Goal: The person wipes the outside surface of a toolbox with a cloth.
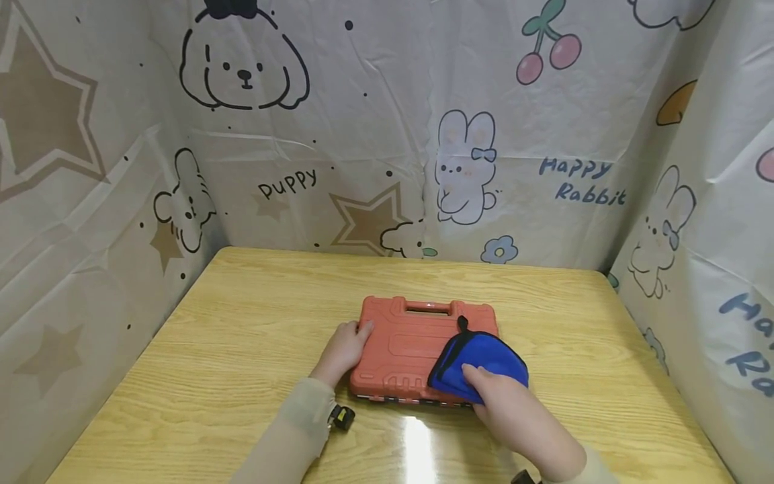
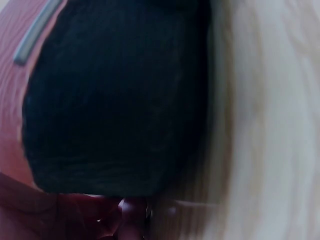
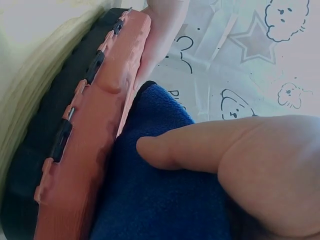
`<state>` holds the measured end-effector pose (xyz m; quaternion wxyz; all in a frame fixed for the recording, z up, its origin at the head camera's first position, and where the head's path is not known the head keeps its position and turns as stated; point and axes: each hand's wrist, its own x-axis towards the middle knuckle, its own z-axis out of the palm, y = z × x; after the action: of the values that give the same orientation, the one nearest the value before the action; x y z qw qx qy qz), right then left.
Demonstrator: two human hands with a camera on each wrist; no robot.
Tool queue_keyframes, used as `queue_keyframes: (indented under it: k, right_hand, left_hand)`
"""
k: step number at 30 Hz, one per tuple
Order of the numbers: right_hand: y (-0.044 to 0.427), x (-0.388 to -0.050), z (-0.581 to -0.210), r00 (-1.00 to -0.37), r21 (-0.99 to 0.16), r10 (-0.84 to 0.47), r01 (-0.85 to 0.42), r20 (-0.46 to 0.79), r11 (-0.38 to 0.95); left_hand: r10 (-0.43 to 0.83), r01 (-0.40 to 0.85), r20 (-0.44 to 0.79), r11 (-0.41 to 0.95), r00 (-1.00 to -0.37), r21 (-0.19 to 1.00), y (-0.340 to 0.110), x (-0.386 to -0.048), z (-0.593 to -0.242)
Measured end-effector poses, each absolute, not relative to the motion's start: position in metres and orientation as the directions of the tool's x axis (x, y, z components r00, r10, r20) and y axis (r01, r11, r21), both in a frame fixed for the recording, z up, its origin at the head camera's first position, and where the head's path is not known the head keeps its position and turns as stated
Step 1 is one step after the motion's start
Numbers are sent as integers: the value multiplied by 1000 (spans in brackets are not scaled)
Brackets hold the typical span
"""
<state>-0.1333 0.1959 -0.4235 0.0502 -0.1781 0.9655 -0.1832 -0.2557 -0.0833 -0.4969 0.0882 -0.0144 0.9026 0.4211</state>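
A red plastic tool case [image 1: 399,336] with a carry handle lies flat on the table, its handle on the far side. My left hand [image 1: 345,351] grips its left edge, thumb on top. In the right wrist view the case [image 3: 92,130] shows black hinges along its near side and a black lower half. My right hand [image 1: 514,410] holds a folded blue cloth [image 1: 496,356] with black edging and a small black loop, thumb on top, over the case's near right part. The fingers under the cloth are hidden. A dark, rounded part [image 2: 115,100] fills much of the left wrist view, too close to identify.
The wood-grain table [image 1: 254,316] extends around the case on all sides. A printed curtain [image 1: 363,134] encloses the back and both sides of the table. A small black device [image 1: 343,417] sits on the left wrist.
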Motion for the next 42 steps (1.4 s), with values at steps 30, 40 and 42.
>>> queue_keyframes:
  k: [30,40,42]
  right_hand:
    - [185,-214,-410,-956,-262,-294,-281,-12,923]
    - [180,-238,-410,-964,-262,-260,-238,-51,935]
    - [179,-240,-411,-961,-251,-271,-251,-49,935]
  left_hand:
    - [109,-72,-183,642,-977,764,-89,-259,-495]
    - [106,-66,-173,637,-979,768,-91,-259,-497]
    - [105,-67,-173,639,-979,766,-90,-259,-497]
